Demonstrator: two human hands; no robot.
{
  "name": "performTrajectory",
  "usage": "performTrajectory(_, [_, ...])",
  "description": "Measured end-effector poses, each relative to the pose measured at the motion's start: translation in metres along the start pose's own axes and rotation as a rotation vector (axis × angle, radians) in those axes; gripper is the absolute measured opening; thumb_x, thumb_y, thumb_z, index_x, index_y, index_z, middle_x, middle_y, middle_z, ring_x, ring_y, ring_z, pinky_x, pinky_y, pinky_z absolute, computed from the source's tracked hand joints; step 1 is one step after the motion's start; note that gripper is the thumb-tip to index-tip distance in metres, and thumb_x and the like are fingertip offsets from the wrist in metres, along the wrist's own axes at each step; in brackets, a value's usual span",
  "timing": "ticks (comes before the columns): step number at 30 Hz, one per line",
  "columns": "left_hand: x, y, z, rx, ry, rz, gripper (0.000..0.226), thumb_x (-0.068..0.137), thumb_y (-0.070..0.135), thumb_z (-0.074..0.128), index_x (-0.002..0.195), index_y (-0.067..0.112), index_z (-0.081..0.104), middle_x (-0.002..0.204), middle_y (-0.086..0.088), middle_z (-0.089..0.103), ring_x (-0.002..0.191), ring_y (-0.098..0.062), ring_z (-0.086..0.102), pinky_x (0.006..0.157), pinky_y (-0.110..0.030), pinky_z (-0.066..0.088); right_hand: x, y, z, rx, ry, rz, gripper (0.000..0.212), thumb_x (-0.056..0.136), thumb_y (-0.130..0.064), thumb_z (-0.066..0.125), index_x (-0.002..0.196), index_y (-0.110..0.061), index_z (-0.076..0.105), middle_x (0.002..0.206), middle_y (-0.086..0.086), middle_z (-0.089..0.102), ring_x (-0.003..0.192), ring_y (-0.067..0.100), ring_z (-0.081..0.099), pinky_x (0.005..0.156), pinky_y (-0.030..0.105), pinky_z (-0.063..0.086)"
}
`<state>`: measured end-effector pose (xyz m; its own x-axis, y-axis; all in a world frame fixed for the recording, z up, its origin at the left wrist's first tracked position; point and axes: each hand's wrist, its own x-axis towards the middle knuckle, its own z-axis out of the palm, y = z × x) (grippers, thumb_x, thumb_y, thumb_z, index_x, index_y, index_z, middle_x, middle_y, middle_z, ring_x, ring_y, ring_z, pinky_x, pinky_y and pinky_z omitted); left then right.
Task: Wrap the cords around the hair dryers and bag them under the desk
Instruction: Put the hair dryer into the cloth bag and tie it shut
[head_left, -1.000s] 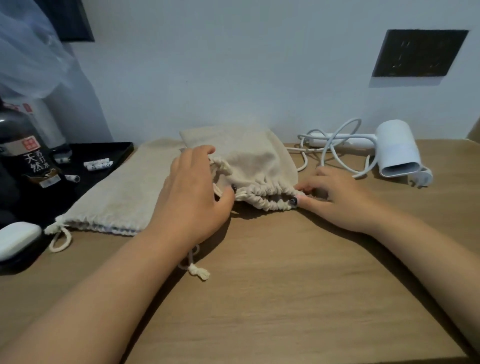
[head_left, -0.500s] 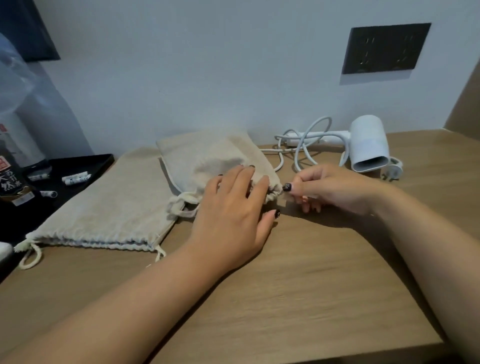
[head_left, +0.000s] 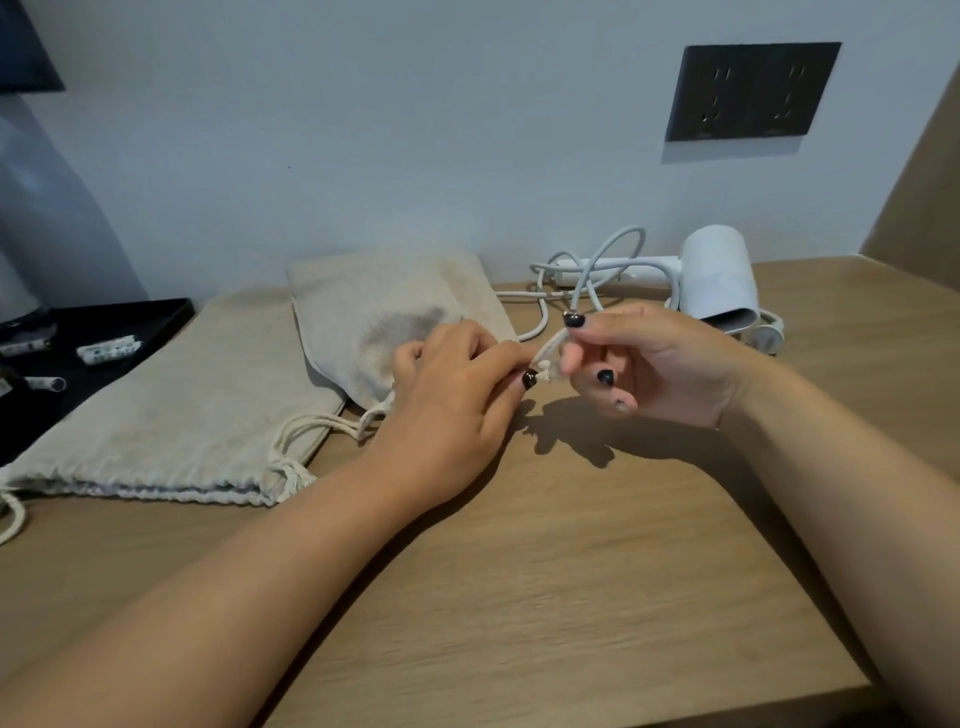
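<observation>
Pinching the drawstring (head_left: 549, 349) at mid-frame, left hand (head_left: 452, 405) and right hand (head_left: 654, 364) both gripping it, cloth bag (head_left: 384, 317) behind, white hair dryer (head_left: 719, 278) upper right.

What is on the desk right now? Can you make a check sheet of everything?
Surface: wooden desk, hands' shadow on it.
Job's things: white hair dryer lying by the wall; small cloth bag overlapping the large cloth bag.
Clutter: black tray with small white tubes.
Hands: left hand and right hand both pinch the small bag's drawstring.
Cables: dryer cord loose, looped, not wrapped.
Surroundings: white wall, dark outlet panel.
</observation>
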<state>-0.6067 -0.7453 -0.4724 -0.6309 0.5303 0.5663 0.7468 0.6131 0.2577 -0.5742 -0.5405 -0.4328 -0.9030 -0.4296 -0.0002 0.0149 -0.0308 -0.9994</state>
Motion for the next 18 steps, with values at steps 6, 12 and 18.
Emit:
performTrajectory(6, [0.001, -0.004, -0.003, -0.14, 0.012, -0.076, 0.008, 0.098, 0.034, 0.049, 0.095, 0.038, 0.055, 0.087, 0.019, 0.04, 0.092, -0.003, 0.033, 0.082, -0.026, 0.017, 0.008, 0.007, 0.011, -0.393, 0.275, -0.011, 0.037, 0.067, -0.037, 0.076, 0.092, -0.012, 0.068, 0.079, 0.002, 0.066, 0.069, 0.018, 0.064, 0.061, 0.03, 0.054])
performTrajectory(12, [0.001, -0.002, -0.004, -0.112, 0.024, -0.088, 0.011, 0.097, 0.033, 0.051, 0.089, 0.041, 0.049, 0.084, 0.019, 0.038, 0.089, -0.002, 0.031, 0.08, -0.027, 0.017, 0.011, 0.008, 0.025, -0.555, 0.407, -0.128, 0.008, 0.086, -0.018, 0.069, 0.092, -0.014, 0.072, 0.082, 0.004, 0.072, 0.069, 0.02, 0.072, 0.061, 0.031, 0.059])
performTrajectory(18, [0.002, -0.001, -0.003, -0.067, 0.026, -0.088, 0.012, 0.096, 0.032, 0.051, 0.085, 0.037, 0.049, 0.084, 0.02, 0.037, 0.089, -0.003, 0.03, 0.079, -0.028, 0.016, 0.01, 0.004, 0.028, -0.525, 0.502, -0.226, 0.007, 0.087, -0.01, 0.068, 0.09, -0.01, 0.075, 0.074, 0.003, 0.073, 0.064, 0.016, 0.071, 0.056, 0.024, 0.056])
